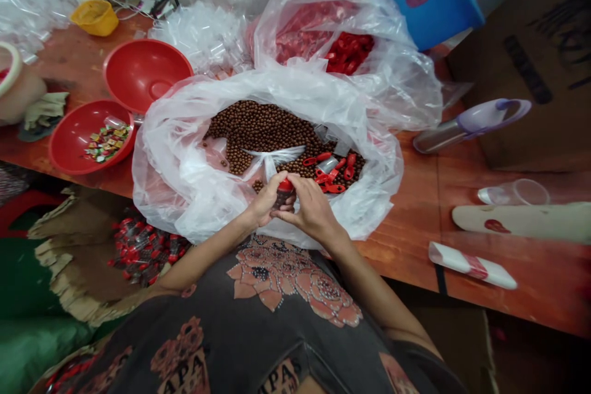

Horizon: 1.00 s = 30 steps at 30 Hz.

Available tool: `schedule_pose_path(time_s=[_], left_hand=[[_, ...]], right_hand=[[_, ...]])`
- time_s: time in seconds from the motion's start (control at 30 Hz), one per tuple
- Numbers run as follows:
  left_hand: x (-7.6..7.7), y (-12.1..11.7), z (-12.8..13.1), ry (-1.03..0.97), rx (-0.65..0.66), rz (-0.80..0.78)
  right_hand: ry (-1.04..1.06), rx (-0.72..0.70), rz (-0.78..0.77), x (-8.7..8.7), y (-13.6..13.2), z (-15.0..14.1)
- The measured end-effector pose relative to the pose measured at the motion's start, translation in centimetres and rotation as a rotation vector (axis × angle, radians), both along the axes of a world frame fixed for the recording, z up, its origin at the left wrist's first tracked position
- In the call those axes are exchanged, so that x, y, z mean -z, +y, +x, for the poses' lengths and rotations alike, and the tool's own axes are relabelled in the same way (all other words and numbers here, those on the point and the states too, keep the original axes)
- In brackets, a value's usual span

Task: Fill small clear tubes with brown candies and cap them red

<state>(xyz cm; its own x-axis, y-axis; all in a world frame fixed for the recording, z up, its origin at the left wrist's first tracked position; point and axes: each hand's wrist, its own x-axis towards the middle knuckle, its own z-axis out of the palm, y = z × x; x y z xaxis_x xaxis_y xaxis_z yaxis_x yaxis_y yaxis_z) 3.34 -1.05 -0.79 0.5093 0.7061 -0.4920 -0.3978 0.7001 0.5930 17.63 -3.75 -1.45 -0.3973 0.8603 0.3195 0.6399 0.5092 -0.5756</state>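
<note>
My left hand [268, 202] and my right hand [314, 208] come together at the near edge of a big plastic bag [170, 178]. Between them is a small clear container [282, 196] with a red cap, dark brown inside; both hands are closed around it. Small round brown balls [258, 126] fill the bag. On the balls, right of my hands, lie several red scoop-shaped caps [330, 184] and a few clear empty containers [329, 164]. A white plastic piece [272, 157] stands up just beyond my fingers.
Left are a red bowl [143, 64], another red bowl [60, 148] with small wrapped pieces, and a carton [78, 258] with red-capped containers [143, 246]. Behind is a bag [397, 49] of red parts. A flask [438, 135] and a white roll [498, 274] lie right.
</note>
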Motion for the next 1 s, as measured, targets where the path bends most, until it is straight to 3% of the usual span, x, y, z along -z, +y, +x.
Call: schedule_pose_path(time_s=[0.17, 0.27, 0.4, 0.5, 0.57, 0.67, 0.77, 0.9, 1.0], left_hand=[[0.7, -1.0, 0.0, 0.006, -0.017, -0.005], [0.5, -0.5, -0.7, 0.174, 0.073, 0.087], [-0.5, 3.0, -0.6, 0.529, 0.164, 0.587], [-0.2, 6.6, 2.3, 0.723, 0.288, 1.009], [0.7, 8.6, 5.0, 0.831, 0.405, 1.17], [2.5, 10.1, 8.5, 1.025, 0.489, 1.221], [3.6, 10.3, 10.2, 1.074, 0.537, 1.226], [3.4, 9.5, 9.7, 0.945, 0.521, 1.223], [2.3, 9.7, 7.1, 0.839, 0.351, 1.182]], right_hand=[[0.022, -0.016, 0.02, 0.8, -0.2, -0.2], [0.002, 0.016, 0.0, 1.4, -0.8, 0.1], [-0.079, 0.034, -0.119, 1.9, -1.4, 1.4], [-0.136, -0.051, -0.216, 1.6, -1.7, 2.4], [-0.126, -0.053, -0.22, 1.4, -1.7, 3.0], [-0.065, 0.047, -0.186, 1.3, -1.5, 4.4], [-0.005, 0.196, -0.125, 1.5, -1.0, 6.4], [0.004, 0.33, -0.05, 1.9, 0.3, 8.9], [-0.023, 0.37, -0.027, 2.0, 1.3, 9.6]])
